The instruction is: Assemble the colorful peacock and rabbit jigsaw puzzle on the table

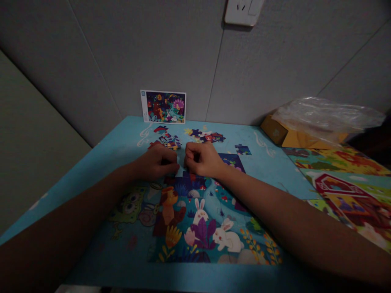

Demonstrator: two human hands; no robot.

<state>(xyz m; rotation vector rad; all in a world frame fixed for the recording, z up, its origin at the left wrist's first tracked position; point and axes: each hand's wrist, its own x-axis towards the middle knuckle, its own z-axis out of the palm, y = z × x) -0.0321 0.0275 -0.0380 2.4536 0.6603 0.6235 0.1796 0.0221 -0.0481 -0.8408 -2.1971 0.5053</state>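
A partly joined jigsaw puzzle (214, 219) with white rabbits, flowers and a stream lies on the light blue table (106, 158). My left hand (159, 162) is closed at its upper left edge, thumb against curled fingers. Close beside it, my right hand (203, 160) is also closed, resting over the puzzle's top edge in a pinch. Whatever either hand may hold is hidden by the fingers. Loose puzzle pieces (169, 141) lie just behind the left hand, and more jigsaw pieces (214, 137) are behind the right. One single piece (243, 149) sits farther right.
A picture card (165, 108) leans upright against the grey wall (171, 53). At the back right stands a yellow box (284, 132) with a clear plastic bag (324, 116) on it. Other colourful puzzles (351, 195) cover the right side. A wall socket (242, 10) is above.
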